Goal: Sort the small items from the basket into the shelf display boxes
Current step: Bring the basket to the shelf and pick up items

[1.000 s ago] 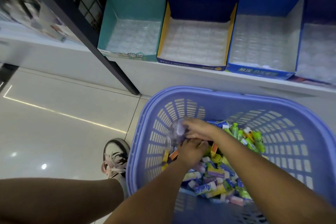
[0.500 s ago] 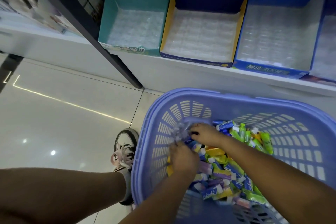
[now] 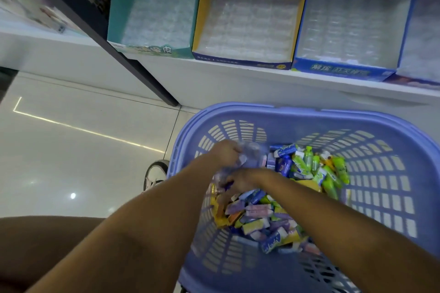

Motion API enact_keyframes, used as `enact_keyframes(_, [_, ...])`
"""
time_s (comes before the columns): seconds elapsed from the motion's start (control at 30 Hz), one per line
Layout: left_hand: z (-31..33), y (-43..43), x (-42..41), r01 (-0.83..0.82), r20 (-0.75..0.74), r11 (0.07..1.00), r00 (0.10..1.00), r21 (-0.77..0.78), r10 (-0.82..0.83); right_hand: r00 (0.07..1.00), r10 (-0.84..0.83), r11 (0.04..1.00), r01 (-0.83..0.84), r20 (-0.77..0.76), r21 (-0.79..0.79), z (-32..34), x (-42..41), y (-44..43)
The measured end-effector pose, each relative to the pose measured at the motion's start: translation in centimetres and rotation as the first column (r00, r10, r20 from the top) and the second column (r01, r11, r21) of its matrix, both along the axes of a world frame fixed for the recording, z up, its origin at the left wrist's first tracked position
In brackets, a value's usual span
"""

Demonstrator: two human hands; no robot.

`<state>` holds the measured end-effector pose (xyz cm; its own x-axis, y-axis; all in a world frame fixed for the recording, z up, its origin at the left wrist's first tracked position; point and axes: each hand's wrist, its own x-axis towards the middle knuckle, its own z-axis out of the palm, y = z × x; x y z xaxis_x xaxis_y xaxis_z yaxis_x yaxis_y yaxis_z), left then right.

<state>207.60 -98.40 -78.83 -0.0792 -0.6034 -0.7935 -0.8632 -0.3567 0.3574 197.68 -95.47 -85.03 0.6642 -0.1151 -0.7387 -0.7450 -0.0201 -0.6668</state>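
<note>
A lilac plastic basket stands on the floor below the shelf, holding a pile of small colourful packets and little green bottles. Both my hands are inside it at its left side. My left hand is farther in and grips a crumpled clear plastic bag. My right hand is nearer, just below it, closed on the bag's lower part; motion blur hides the fingers. On the shelf stand a teal display box, a yellow-edged navy box and a blue box, each lined with a clear tray.
A fourth box is cut off at the right edge. A dark shelf post slants down to the glossy tiled floor left of the basket. My shoe rests beside the basket's left wall, with my leg at lower left.
The view has tilted down and come closer. My left hand has moved up past my right, which has dropped nearer; the clear bag has shifted right between them.
</note>
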Motion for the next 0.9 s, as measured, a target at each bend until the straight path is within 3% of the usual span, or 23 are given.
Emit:
enact_keyframes(0.07, [0.3, -1.1, 0.0, 0.255, 0.092, 0.967, 0.962, 0.027, -0.256, 0.99, -0.133, 0.989, 0.135, 0.035, -0.067, -0.3, 0.9, 1.2])
enact_keyframes(0.13, [1.1, -0.9, -0.1, 0.474, 0.199, 0.879, 0.857, 0.055, -0.475, 0.982, -0.184, 0.981, 0.186, 0.033, -0.06, -1.0, 1.8, 1.6])
enact_keyframes(0.23, [1.3, 1.1, 0.5, 0.688, 0.324, 0.701, 0.63, 0.187, -0.706, 0.998, -0.063, 0.998, 0.063, -0.025, -0.004, -0.9, 2.5, 0.8])
enact_keyframes(0.33, [0.8, 3.2, 1.8, 0.836, 0.357, 0.492, 0.395, 0.241, -0.846, 0.996, 0.072, 0.997, -0.072, -0.054, 0.011, -0.6, 2.0, 0.4])
enact_keyframes(0.43, [-0.1, 3.2, 2.0, 0.867, 0.357, 0.424, 0.322, 0.261, -0.877, 0.989, -0.148, 0.987, 0.149, -0.029, 0.06, -1.4, 2.2, 1.6])
enact_keyframes(0.47, [-0.4, 2.9, 1.8, 0.869, 0.343, 0.413, 0.314, 0.272, -0.886, 0.978, -0.206, 0.975, 0.207, -0.017, 0.076, -1.7, 2.3, 1.9])
enact_keyframes(0.57, [-0.9, 2.1, 1.5, 0.872, 0.326, 0.411, 0.32, 0.266, -0.89, 0.987, -0.158, 0.982, 0.16, -0.028, 0.1, -1.8, 1.8, 1.6])
enact_keyframes(0.63, [-0.8, 1.3, 1.4, 0.857, 0.322, 0.456, 0.373, 0.239, -0.87, 0.99, -0.137, 0.973, 0.143, -0.045, 0.181, -2.0, 1.3, 0.9])
enact_keyframes(0.8, [-0.9, -0.2, 0.7, 0.826, 0.334, 0.521, 0.439, 0.216, -0.834, 0.927, -0.37, 0.852, 0.366, -0.064, 0.375, -1.5, 0.6, -0.1])
enact_keyframes(0.9, [-1.3, -0.4, 0.5, 0.779, 0.407, 0.612, 0.519, 0.135, -0.751, 0.952, -0.299, 0.871, 0.298, -0.061, 0.39, -1.3, 0.4, -0.1])
